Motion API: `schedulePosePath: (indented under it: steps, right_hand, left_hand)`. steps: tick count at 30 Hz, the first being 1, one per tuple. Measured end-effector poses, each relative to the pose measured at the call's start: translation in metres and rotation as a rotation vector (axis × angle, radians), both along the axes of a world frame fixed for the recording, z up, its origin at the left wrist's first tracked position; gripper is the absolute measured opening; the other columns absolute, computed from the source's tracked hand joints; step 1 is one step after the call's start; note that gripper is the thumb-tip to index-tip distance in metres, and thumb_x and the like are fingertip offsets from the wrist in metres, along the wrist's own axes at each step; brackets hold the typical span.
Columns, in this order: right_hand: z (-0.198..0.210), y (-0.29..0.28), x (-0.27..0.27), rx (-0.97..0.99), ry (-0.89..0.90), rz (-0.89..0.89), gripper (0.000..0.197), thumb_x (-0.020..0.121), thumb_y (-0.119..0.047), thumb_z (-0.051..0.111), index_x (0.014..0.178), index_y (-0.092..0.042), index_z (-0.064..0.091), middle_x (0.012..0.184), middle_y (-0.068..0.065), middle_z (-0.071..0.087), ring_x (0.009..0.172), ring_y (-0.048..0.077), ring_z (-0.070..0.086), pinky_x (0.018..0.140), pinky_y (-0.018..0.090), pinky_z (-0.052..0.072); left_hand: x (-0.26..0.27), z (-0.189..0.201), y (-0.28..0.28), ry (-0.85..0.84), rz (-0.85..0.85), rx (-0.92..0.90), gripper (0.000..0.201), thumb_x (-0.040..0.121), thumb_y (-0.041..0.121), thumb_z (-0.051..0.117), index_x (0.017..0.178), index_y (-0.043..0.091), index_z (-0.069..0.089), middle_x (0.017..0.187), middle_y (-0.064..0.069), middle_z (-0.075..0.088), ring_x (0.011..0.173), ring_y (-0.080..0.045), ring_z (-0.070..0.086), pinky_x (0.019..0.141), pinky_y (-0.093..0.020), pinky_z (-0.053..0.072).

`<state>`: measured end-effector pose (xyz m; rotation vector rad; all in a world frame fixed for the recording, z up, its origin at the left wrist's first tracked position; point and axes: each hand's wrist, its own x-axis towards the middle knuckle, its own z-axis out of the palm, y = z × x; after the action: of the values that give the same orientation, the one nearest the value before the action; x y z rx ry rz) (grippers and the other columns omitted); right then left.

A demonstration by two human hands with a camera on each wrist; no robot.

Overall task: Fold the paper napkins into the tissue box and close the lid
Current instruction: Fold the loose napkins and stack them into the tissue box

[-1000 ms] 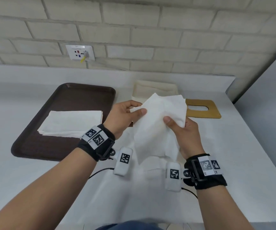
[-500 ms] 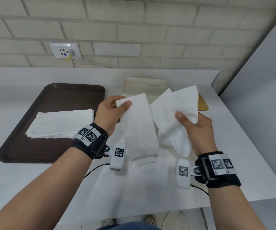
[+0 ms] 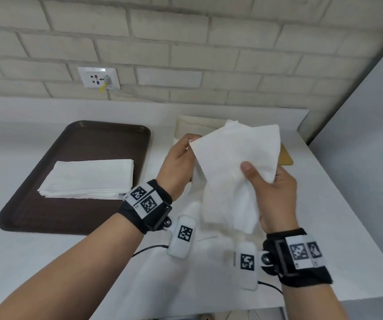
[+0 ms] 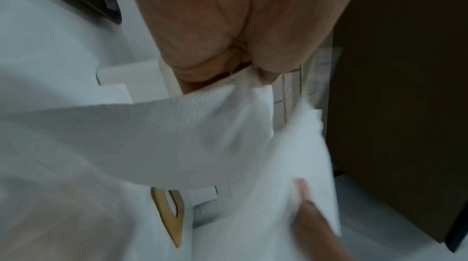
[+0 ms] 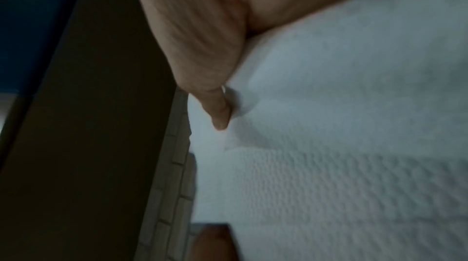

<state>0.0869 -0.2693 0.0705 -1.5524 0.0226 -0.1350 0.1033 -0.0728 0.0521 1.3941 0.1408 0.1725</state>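
- Left of the left hand (image 3: 179, 167), the napkin stack (image 3: 89, 179) waits on the brown tray (image 3: 36, 204).
- Both the left hand and the right hand (image 3: 271, 190) pinch paper napkins (image 3: 229, 172); the sheets, apart half a second ago, now overlap for interleaving.
- Beyond the hands, the tissue box (image 3: 195, 123) is open.

Both hands, left (image 3: 178, 166) and right (image 3: 272, 192), hold napkins (image 3: 229, 172) (overlapping) above the table (image 3: 324, 204); stack (image 3: 89, 179) on tray (image 3: 47, 215).

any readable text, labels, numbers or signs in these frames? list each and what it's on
No readable words or numbers in any view.
Wall socket: a strip of print along its top, too small and blurred to read.
Wrist bands and camera pods on the left hand and right hand: black-and-white square marker codes only, no letters.
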Motion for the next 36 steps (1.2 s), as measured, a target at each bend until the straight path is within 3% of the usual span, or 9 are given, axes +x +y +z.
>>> schedulePosePath:
  steps: [5, 9, 11, 14, 20, 24, 28, 33, 36]
  right_hand:
    - [-0.013, 0.01, 0.003, -0.062, 0.0, -0.113, 0.005, 0.088, -0.024, 0.081, 0.088, -0.025, 0.076, 0.089, -0.011, 0.079, 0.086, 0.008, 0.075, 0.085, 0.037, 0.061]
    - [-0.016, 0.016, 0.002, -0.104, -0.004, -0.15, 0.008, 0.088, -0.024, 0.081, 0.083, -0.023, 0.075, 0.085, -0.009, 0.078, 0.084, 0.011, 0.074, 0.086, 0.04, 0.061]
    - [-0.018, 0.017, 0.001, -0.096, 0.012, -0.158, 0.007, 0.088, -0.026, 0.08, 0.085, -0.022, 0.076, 0.086, -0.008, 0.078, 0.085, 0.012, 0.075, 0.086, 0.042, 0.061]
    - [-0.018, 0.016, -0.001, 0.001, 0.068, -0.148, 0.01, 0.09, -0.027, 0.079, 0.082, -0.022, 0.077, 0.088, -0.004, 0.079, 0.088, 0.017, 0.076, 0.085, 0.041, 0.061]
    - [-0.015, 0.004, -0.002, 0.283, 0.171, -0.155, 0.002, 0.09, -0.021, 0.077, 0.092, -0.02, 0.078, 0.101, -0.001, 0.08, 0.098, 0.02, 0.075, 0.088, 0.04, 0.059]
    - [-0.008, -0.019, -0.001, 0.132, 0.092, -0.205, 0.006, 0.089, -0.025, 0.079, 0.089, -0.019, 0.077, 0.092, -0.004, 0.08, 0.089, 0.016, 0.076, 0.082, 0.037, 0.06]
    - [0.022, -0.051, -0.015, -0.118, -0.079, -0.052, 0.01, 0.082, -0.027, 0.082, 0.083, -0.018, 0.078, 0.086, -0.002, 0.079, 0.078, 0.013, 0.075, 0.069, 0.034, 0.058]
    - [0.041, -0.056, -0.022, 0.143, -0.141, 0.282, 0.034, 0.064, -0.045, 0.088, 0.092, -0.026, 0.081, 0.098, 0.001, 0.08, 0.088, 0.017, 0.076, 0.072, 0.03, 0.06]
    - [0.026, -0.036, -0.006, 0.066, -0.036, 0.184, 0.021, 0.073, -0.032, 0.083, 0.089, -0.017, 0.081, 0.097, 0.004, 0.08, 0.085, 0.018, 0.075, 0.076, 0.036, 0.057]
  left_hand:
    - [-0.002, 0.001, -0.009, 0.026, 0.026, -0.086, 0.035, 0.112, 0.041, 0.039, 0.107, 0.017, 0.065, 0.071, 0.001, 0.059, 0.053, -0.018, 0.044, 0.051, -0.032, 0.031]
    - [-0.003, 0.0, -0.013, 0.057, -0.051, -0.22, 0.067, 0.089, 0.07, 0.063, 0.125, 0.014, 0.06, 0.117, -0.014, 0.069, 0.101, -0.033, 0.056, 0.087, -0.053, 0.04]
    - [-0.005, -0.004, -0.017, -0.001, -0.024, -0.214, 0.047, 0.092, 0.045, 0.072, 0.124, 0.014, 0.058, 0.125, -0.018, 0.071, 0.113, -0.035, 0.067, 0.103, -0.055, 0.048]
    - [-0.005, -0.008, -0.02, -0.087, -0.024, -0.176, 0.031, 0.095, 0.021, 0.064, 0.125, 0.014, 0.058, 0.129, -0.014, 0.071, 0.123, -0.034, 0.067, 0.109, -0.06, 0.048]
    - [0.002, 0.001, -0.012, -0.071, -0.033, -0.192, 0.021, 0.108, 0.01, 0.053, 0.128, 0.011, 0.056, 0.127, -0.012, 0.072, 0.119, -0.031, 0.069, 0.102, -0.051, 0.055]
    - [0.009, 0.008, 0.006, -0.07, 0.01, -0.137, 0.024, 0.107, 0.008, 0.054, 0.129, 0.007, 0.061, 0.124, -0.013, 0.073, 0.115, -0.032, 0.07, 0.098, -0.047, 0.057]
    - [0.011, 0.012, 0.022, -0.067, 0.023, -0.024, 0.022, 0.103, 0.009, 0.062, 0.122, 0.002, 0.069, 0.115, -0.014, 0.077, 0.105, -0.029, 0.075, 0.091, -0.043, 0.06]
    - [0.01, 0.009, 0.006, -0.058, -0.051, 0.055, 0.017, 0.097, 0.024, 0.071, 0.108, 0.013, 0.079, 0.107, -0.014, 0.079, 0.096, -0.03, 0.075, 0.091, -0.051, 0.059]
    - [0.009, 0.008, -0.009, -0.055, -0.14, 0.007, 0.016, 0.102, 0.017, 0.065, 0.109, 0.015, 0.079, 0.111, -0.015, 0.078, 0.1, -0.028, 0.074, 0.092, -0.045, 0.058]
